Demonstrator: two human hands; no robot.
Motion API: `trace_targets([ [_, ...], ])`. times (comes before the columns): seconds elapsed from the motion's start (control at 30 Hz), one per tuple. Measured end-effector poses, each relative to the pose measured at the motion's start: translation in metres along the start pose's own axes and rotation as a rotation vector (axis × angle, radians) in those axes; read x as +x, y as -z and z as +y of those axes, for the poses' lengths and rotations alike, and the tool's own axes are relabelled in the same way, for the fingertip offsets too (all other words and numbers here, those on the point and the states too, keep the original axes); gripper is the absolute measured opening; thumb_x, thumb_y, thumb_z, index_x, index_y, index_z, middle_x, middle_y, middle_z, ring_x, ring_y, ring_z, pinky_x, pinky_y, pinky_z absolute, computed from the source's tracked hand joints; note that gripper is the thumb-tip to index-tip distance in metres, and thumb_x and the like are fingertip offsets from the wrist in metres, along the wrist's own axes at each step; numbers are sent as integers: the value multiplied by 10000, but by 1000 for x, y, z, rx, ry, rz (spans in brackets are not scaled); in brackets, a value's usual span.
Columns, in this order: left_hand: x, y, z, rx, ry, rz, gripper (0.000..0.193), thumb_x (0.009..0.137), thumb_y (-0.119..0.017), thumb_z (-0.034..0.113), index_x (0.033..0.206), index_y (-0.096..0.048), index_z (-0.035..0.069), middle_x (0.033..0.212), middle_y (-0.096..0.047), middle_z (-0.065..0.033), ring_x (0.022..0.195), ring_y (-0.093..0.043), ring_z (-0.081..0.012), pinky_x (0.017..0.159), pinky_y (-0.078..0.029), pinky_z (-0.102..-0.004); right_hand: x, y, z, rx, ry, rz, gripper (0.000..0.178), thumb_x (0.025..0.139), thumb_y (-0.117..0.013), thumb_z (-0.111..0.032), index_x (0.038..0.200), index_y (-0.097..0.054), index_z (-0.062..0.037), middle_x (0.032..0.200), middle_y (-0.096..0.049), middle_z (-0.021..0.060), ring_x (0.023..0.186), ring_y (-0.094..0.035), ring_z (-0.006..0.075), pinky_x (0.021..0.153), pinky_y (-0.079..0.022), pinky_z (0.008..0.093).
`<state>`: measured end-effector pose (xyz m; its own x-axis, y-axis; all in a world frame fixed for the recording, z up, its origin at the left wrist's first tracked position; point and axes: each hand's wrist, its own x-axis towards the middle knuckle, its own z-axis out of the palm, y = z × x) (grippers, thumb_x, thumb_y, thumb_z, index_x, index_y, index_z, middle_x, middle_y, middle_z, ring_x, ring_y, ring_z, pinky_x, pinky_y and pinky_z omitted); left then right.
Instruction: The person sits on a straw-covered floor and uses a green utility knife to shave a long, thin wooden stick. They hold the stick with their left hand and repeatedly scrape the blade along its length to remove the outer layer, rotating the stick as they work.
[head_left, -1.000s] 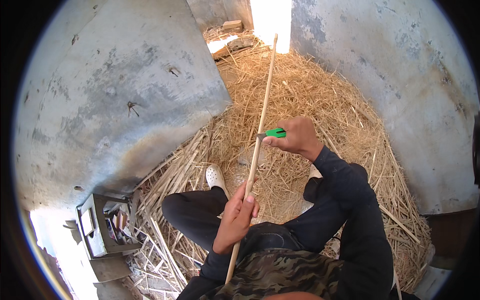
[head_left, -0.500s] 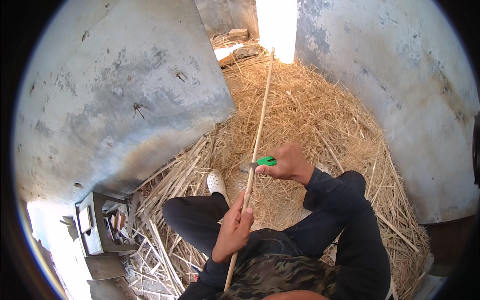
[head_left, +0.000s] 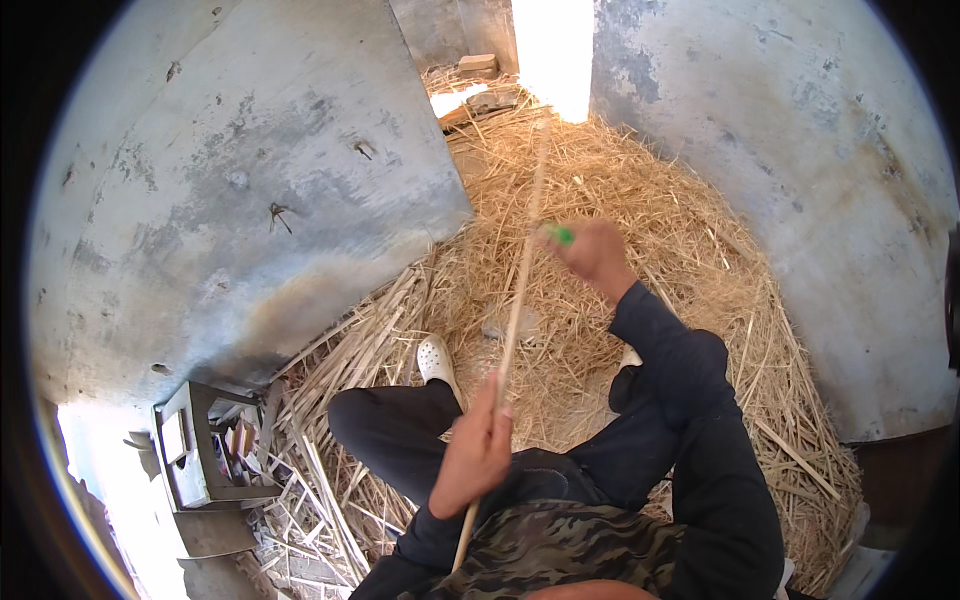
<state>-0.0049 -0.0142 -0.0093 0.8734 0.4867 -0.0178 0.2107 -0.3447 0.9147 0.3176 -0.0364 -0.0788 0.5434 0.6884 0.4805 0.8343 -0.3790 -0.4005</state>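
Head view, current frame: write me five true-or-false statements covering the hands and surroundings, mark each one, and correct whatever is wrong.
1. The left hand grips a long pale stick. True.
2. The right hand is empty. False: it holds a green tool, blurred here.
3. Straw is spread between the two grey walls. True.
4. The left foot is bare. False: it wears a white clog.
5. Camouflage-patterned clothing shows near the lower edge. True.

Glare @ top gap (head_left: 553, 60), R hand (head_left: 594, 256) blurry
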Motion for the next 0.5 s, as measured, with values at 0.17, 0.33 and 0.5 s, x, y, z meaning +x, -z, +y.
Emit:
trace_targets([
  [0.17, -14, 7, -10, -42, 143, 32, 478, 954, -509, 95, 1405, -410, -29, 674, -509, -136, 544, -487, -172, 539, -404, -302, -22, 12, -30, 60, 106, -137, 720, 802, -457, -807, 553, -622, -151, 423, -434, -1, 364, -407, 166, 378, -320, 340],
  [0.33, -7, 12, 4, 170, 29, 74, 487, 909, -542, 67, 1378, -440, -17, 620, -519, -210, 532, -562, -356, 531, -433, -385, -41, 13, -53, 89, 159, -119, 757, 795, -440, -821, 554, -618, -127, 428, -457, 17, 364, -427, 189, 386, -338, 358],
  [0.5, -4, 8, 1, 192, 4, 65, 497, 909, -541, 63, 1385, -423, -17, 624, -512, -222, 543, -572, -369, 534, -436, -404, -21, 22, -34, 28, -12, -285, 749, 741, -507, -832, 604, -655, -110, 451, -508, 74, 391, -501, 240, 400, -367, 374],
])
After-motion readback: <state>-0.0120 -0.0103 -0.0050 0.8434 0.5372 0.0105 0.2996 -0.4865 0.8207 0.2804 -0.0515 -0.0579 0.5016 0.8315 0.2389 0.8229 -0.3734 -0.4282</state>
